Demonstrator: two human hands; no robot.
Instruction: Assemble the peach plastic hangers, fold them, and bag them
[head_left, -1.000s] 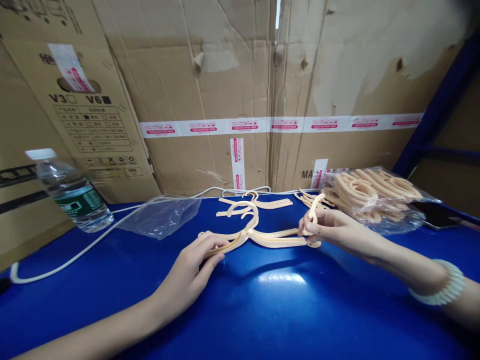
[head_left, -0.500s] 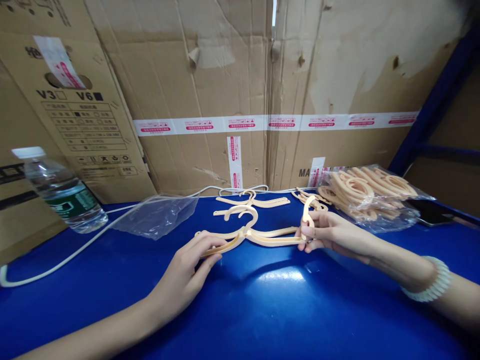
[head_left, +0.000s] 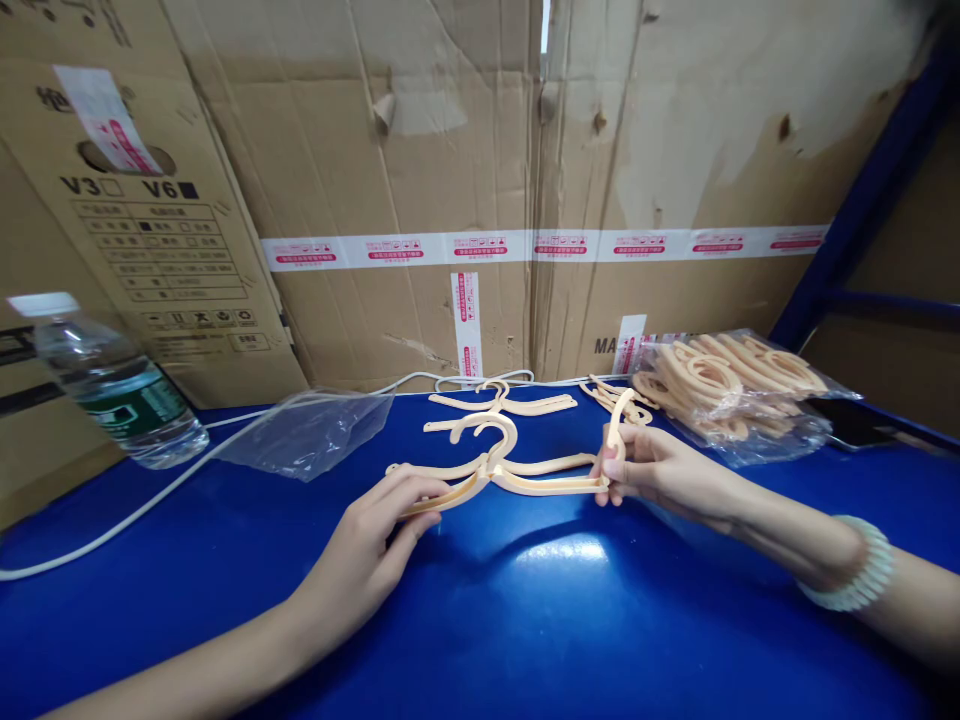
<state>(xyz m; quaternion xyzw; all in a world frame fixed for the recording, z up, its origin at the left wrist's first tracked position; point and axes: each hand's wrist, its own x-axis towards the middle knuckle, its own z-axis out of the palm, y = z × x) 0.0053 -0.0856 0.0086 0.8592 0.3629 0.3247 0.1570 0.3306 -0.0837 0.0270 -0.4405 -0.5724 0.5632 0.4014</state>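
Note:
A beige plastic clothes hanger is held just above the blue table, its hook upward. My left hand is closed round the hanger's left arm, thumb below and fingers on top. At its right end, my right hand pinches a curved beige plastic piece against the arm's tip. Fingers partly hide where the two meet, so I cannot tell whether they are joined. Right behind lies another hanger, overlapped by the held one. Farther back, more beige hangers lie on the table.
Loose beige pieces lie beside clear bags of curved beige parts at the back right, near a dark phone. On the left are a water bottle, a clear plastic bag and a white cable. Cardboard stands behind.
The camera view has shifted slightly. Both hands keep their holds, and the curved piece in my right hand sits a little more upright at the hanger's end.

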